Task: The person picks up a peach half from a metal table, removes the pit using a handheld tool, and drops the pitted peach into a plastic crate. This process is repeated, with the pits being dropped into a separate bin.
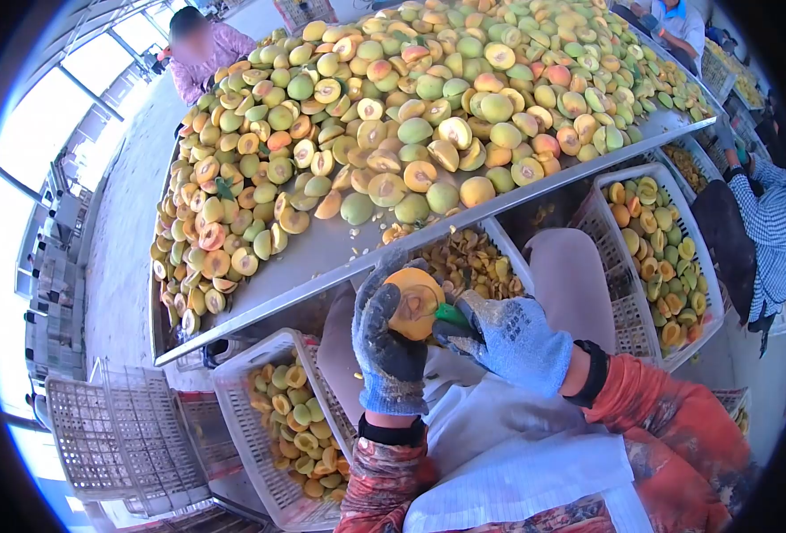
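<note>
One cut peach point(415, 305), orange flesh showing — gripped in the gloved left hand point(391, 333), just off the near edge of the desk point(322, 256); gloved right hand point(510, 342) — closed around a green-handled tool point(452, 315).

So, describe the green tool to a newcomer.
Find the big metal table heaped with cut fruit, then drop below its near edge. There the wearer's left hand holds an orange fruit half; the green tool pokes from the right hand beside it. Its bright green stands out against orange flesh and blue-gray gloves.
</note>
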A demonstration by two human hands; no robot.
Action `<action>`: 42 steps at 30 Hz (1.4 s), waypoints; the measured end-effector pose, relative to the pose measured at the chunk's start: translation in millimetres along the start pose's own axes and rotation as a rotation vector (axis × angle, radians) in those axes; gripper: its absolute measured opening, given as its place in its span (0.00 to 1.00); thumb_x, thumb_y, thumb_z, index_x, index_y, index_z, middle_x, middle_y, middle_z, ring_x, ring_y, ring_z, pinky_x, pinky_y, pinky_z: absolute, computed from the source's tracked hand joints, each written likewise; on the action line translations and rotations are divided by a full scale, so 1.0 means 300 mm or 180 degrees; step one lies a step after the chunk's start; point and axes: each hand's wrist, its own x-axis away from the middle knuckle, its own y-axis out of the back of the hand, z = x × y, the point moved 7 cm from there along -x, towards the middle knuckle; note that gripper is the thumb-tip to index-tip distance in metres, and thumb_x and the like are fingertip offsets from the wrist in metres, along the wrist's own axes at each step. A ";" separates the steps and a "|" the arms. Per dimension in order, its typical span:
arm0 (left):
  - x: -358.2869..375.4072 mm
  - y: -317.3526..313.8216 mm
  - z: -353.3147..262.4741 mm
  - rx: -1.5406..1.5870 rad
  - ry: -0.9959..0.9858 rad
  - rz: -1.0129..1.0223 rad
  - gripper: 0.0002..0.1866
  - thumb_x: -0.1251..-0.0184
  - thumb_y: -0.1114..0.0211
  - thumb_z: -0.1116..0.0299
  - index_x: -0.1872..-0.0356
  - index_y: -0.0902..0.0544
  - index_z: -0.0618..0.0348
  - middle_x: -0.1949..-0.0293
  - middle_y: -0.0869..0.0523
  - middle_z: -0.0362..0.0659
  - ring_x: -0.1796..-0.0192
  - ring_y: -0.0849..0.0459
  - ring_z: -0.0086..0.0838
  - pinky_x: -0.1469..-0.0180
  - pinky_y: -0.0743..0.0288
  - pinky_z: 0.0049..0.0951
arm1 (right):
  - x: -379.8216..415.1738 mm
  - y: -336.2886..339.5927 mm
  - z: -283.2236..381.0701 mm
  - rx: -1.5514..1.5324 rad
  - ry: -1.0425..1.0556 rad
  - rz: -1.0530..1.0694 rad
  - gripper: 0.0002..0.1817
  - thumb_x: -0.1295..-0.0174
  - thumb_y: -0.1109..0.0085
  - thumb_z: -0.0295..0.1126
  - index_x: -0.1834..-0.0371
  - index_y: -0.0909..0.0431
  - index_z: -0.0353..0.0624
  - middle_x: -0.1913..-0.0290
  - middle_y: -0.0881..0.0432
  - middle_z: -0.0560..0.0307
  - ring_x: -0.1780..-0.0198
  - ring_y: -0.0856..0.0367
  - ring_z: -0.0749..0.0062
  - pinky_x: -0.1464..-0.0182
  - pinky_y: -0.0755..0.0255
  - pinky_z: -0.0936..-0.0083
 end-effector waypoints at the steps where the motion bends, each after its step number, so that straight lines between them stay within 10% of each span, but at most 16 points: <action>1: 0.001 -0.001 -0.005 -0.0010 0.0001 -0.0014 0.24 0.45 0.39 0.67 0.47 0.27 0.66 0.51 0.22 0.51 0.50 0.22 0.40 0.46 0.26 0.39 | -0.002 0.003 0.008 0.0010 0.0104 -0.0007 0.20 0.40 0.46 0.49 0.68 0.28 0.41 0.81 0.23 0.50 0.79 0.21 0.56 0.78 0.30 0.64; 24: 0.098 0.004 -0.062 -0.0705 -0.0315 -0.0354 0.24 0.50 0.37 0.74 0.48 0.27 0.67 0.52 0.21 0.53 0.50 0.21 0.38 0.49 0.23 0.37 | 0.052 -0.073 0.076 -0.1131 -0.0143 0.0666 0.12 0.40 0.45 0.43 0.58 0.24 0.52 0.69 0.23 0.51 0.73 0.22 0.54 0.73 0.29 0.63; 33: -0.009 0.121 -0.008 -0.0345 -0.0358 -0.0810 0.18 0.38 0.41 0.71 0.49 0.26 0.68 0.52 0.21 0.51 0.51 0.21 0.36 0.53 0.22 0.31 | 0.003 -0.123 0.044 0.1150 0.0489 0.0066 0.27 0.47 0.38 0.44 0.51 0.31 0.34 0.70 0.20 0.46 0.73 0.20 0.53 0.71 0.27 0.64; 34: -0.009 0.115 -0.042 -0.1477 -0.0918 -0.0949 0.16 0.36 0.41 0.69 0.50 0.24 0.69 0.54 0.19 0.49 0.53 0.20 0.34 0.53 0.22 0.31 | 0.003 -0.121 0.046 0.1150 0.0484 0.0070 0.27 0.47 0.38 0.44 0.51 0.31 0.34 0.70 0.20 0.46 0.73 0.20 0.53 0.71 0.27 0.64; 36: 0.005 0.118 -0.050 -0.1845 -0.1229 -0.0848 0.16 0.36 0.41 0.69 0.51 0.24 0.68 0.55 0.18 0.49 0.53 0.20 0.33 0.52 0.23 0.30 | 0.010 -0.141 0.025 -0.0156 -0.0059 0.0613 0.14 0.44 0.43 0.35 0.58 0.32 0.40 0.74 0.23 0.50 0.80 0.23 0.61 0.75 0.29 0.67; 40: 0.029 0.055 -0.084 -0.2035 -0.1536 -0.0488 0.15 0.37 0.41 0.69 0.52 0.22 0.68 0.56 0.17 0.49 0.53 0.20 0.29 0.49 0.27 0.27 | 0.054 -0.174 0.026 -0.3228 -0.1837 0.2303 0.19 0.45 0.39 0.33 0.53 0.33 0.40 0.76 0.27 0.59 0.83 0.28 0.79 0.85 0.35 0.81; 42: 0.007 0.062 -0.092 -0.2226 -0.1072 -0.0518 0.14 0.37 0.43 0.69 0.54 0.21 0.68 0.57 0.17 0.48 0.53 0.20 0.29 0.49 0.28 0.26 | 0.044 -0.185 0.018 -0.3028 -0.1753 0.2351 0.19 0.46 0.38 0.33 0.54 0.33 0.40 0.76 0.27 0.60 0.84 0.29 0.79 0.85 0.35 0.82</action>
